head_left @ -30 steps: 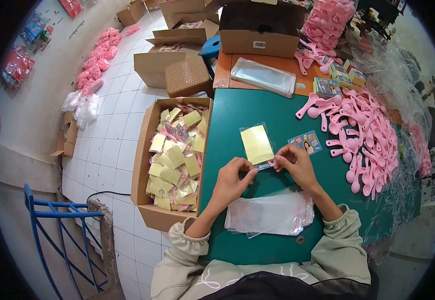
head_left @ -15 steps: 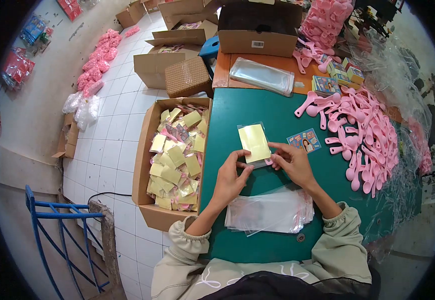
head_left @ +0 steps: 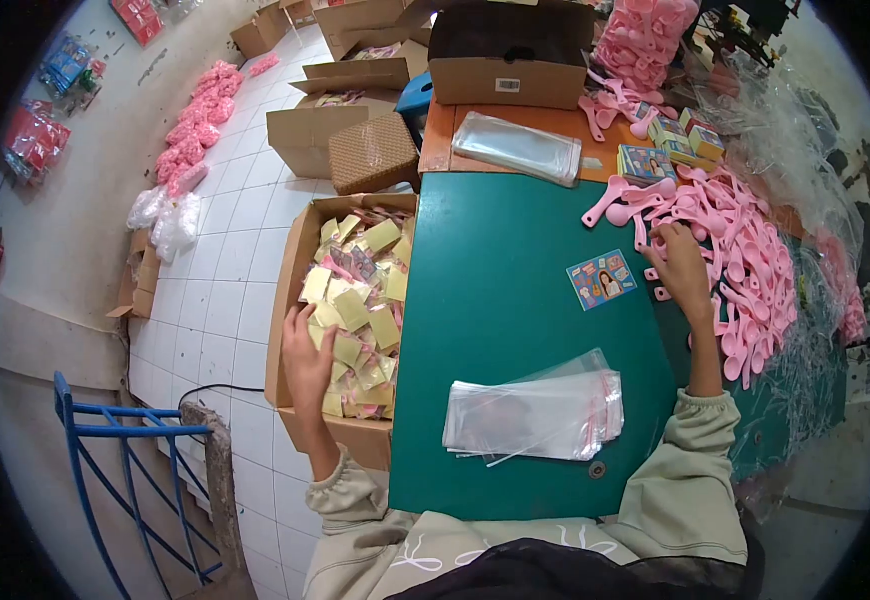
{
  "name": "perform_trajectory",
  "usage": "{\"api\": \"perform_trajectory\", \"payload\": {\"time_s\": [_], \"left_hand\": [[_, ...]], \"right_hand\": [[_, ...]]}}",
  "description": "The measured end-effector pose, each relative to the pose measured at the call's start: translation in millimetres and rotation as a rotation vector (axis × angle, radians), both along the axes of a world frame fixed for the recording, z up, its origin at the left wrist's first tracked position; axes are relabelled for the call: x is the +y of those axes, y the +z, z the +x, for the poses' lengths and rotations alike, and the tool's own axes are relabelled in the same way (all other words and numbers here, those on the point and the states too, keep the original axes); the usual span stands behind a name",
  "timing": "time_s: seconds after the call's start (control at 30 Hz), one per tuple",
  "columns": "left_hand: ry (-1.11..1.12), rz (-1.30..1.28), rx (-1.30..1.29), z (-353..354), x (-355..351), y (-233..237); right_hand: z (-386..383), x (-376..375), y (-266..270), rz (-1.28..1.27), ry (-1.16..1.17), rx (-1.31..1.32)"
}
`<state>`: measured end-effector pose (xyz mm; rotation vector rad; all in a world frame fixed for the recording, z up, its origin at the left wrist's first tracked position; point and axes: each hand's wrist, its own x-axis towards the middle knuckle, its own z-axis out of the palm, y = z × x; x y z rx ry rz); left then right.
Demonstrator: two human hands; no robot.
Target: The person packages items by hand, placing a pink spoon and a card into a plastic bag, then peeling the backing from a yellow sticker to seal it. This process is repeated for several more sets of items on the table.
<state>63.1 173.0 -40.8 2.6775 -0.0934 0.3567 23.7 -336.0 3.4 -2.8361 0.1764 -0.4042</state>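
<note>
My left hand [head_left: 307, 355] is over the cardboard box [head_left: 288, 290] beside the table, thumb and fingers apart, touching or just above the yellow-backed packets [head_left: 352, 309] that fill it. My right hand [head_left: 681, 268] reaches to the near left side of the heap of pink spoons [head_left: 730, 230]. Its fingers are bent and apart, over some spoon handles, with no spoon visibly lifted. Left of that hand, a printed blue card [head_left: 601, 279] lies alone on the green table [head_left: 495, 270]. Close to my body lies a stack of clear plastic bags [head_left: 530, 415].
On the orange surface behind are more clear bags [head_left: 518, 148], an open brown box [head_left: 508, 60] and stacks of cards [head_left: 647, 163]. A bulging bag of pink spoons [head_left: 645, 45] stands at the back right. Loose plastic film [head_left: 790, 130] hangs along the right; a blue metal frame [head_left: 135, 420] stands left.
The yellow-backed packet both hands held above the table is no longer there. My left hand has moved left to the box, my right hand forward and right to the spoons.
</note>
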Motion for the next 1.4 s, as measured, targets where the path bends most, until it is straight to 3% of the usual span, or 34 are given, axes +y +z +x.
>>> {"api": "perform_trajectory", "payload": {"time_s": [0.03, 0.13, 0.23, 0.3, 0.4, 0.5, 0.6, 0.73, 0.83, 0.9, 1.0, 1.07, 1.17, 1.4], "left_hand": [[-0.077, -0.143, -0.028, 0, -20, 13], [-0.448, -0.196, 0.044, -22, -101, 61], [-0.756, -0.145, 0.195, -57, -168, 71], [-0.836, -0.052, 0.202, -70, -195, 53], [-0.922, -0.242, 0.283, -63, -209, 32], [-0.896, -0.455, 0.505, -56, -205, 36], [-0.919, -0.588, 0.511, -52, -201, 26], [-0.897, -0.697, 0.737, -46, -195, 41], [-0.953, -0.815, 0.813, -44, -192, 32], [-1.016, -0.850, 0.912, -41, -189, 27], [-1.068, -1.121, 1.066, -33, -183, 25], [-0.942, -1.279, 1.141, -31, -179, 36], [-0.772, -1.315, 1.172, -29, -178, 40], [-0.652, -1.331, 1.089, -28, -180, 43]], "right_hand": [[3, 3, -7, -0.059, -0.023, -0.025], [10, 18, -20, -0.460, -0.125, -0.114], [7, 25, -14, -0.468, -0.183, -0.055], [4, 18, -8, -0.431, -0.220, -0.028], [-1, -1, 6, -0.263, -0.265, -0.087], [-8, 2, 39, -0.058, -0.269, -0.312], [-20, 32, 78, 0.148, -0.201, -0.399], [-38, 65, 89, 0.675, 0.036, -0.011], [-37, 92, 71, 0.748, 0.216, 0.207], [-35, 93, 60, 0.612, 0.232, 0.255], [-34, 95, 60, 0.539, 0.235, 0.266], [-35, 92, 63, 0.536, 0.226, 0.262], [-36, 98, 84, 0.697, 0.089, 0.131], [-39, 106, 85, 0.796, 0.128, -0.238]]}}
